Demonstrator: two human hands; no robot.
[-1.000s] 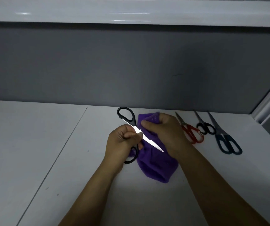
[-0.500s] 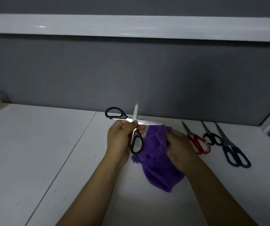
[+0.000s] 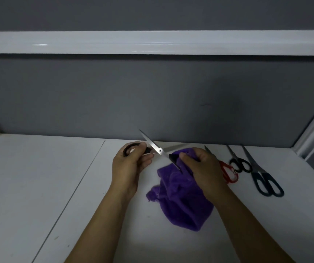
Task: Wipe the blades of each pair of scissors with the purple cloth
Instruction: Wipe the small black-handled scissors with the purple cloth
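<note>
1. A person works at a white bench point(image 3: 38, 186), both bare forearms reaching in from the lower edge.
2. The left hand point(image 3: 131, 164) grips one handle loop of the black-handled scissors point(image 3: 160, 150), its fingers point(image 3: 144, 161) curled round the loop and holding the tool above the bench.
3. The scissors are open: one blade points up and left against the grey wall point(image 3: 152, 95), and the other, blurred, runs right above the cloth.
4. The second black handle slants down against the purple cloth point(image 3: 180, 202), just beside the right thumb.
5. The right hand point(image 3: 203, 168) holds the bunched top of the cloth with curled fingers. The rest hangs down in folds onto the bench between the two forearms.
6. Three more pairs lie side by side on the bench to the right, blades pointing toward the wall: the red-handled scissors point(image 3: 228, 172), partly hidden by the right hand, the small black pair point(image 3: 240, 165) and the larger dark blue-handled scissors point(image 3: 266, 184).
7. A white rail point(image 3: 152, 42) runs across the wall above.
</note>
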